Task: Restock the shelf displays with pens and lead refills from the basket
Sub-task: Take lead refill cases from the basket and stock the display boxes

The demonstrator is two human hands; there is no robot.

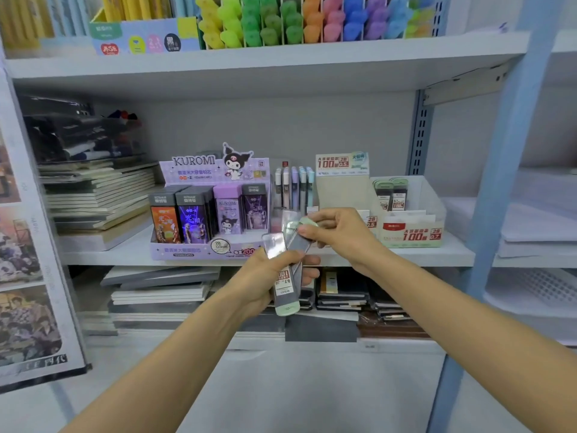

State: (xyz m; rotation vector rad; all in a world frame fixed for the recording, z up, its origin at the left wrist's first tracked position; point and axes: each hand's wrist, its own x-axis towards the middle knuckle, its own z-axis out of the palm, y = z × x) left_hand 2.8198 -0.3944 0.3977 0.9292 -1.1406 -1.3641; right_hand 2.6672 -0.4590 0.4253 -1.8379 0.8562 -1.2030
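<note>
Before middle shelf (452, 253): left grip (265, 276) clasps refill cases (285, 292); right grip (337, 232) pinches green-capped case (300, 243).

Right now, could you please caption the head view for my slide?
Left hand and right hand hold lead refill cases before a shelf.

Gripping fanned lead refill cases (284, 292) in left hand (262, 276). Pinching one green-capped case (301, 242) with right hand (338, 232), before shelf (421, 254).

The pale grey metal shelf (125, 254) carries, from left to right, a stack of flat notebooks (100, 198), a purple Kuromi cardboard display box (212, 210), upright pastel pens (295, 185), a beige cardboard display (342, 185) and a clear plastic bin (420, 195).
</note>
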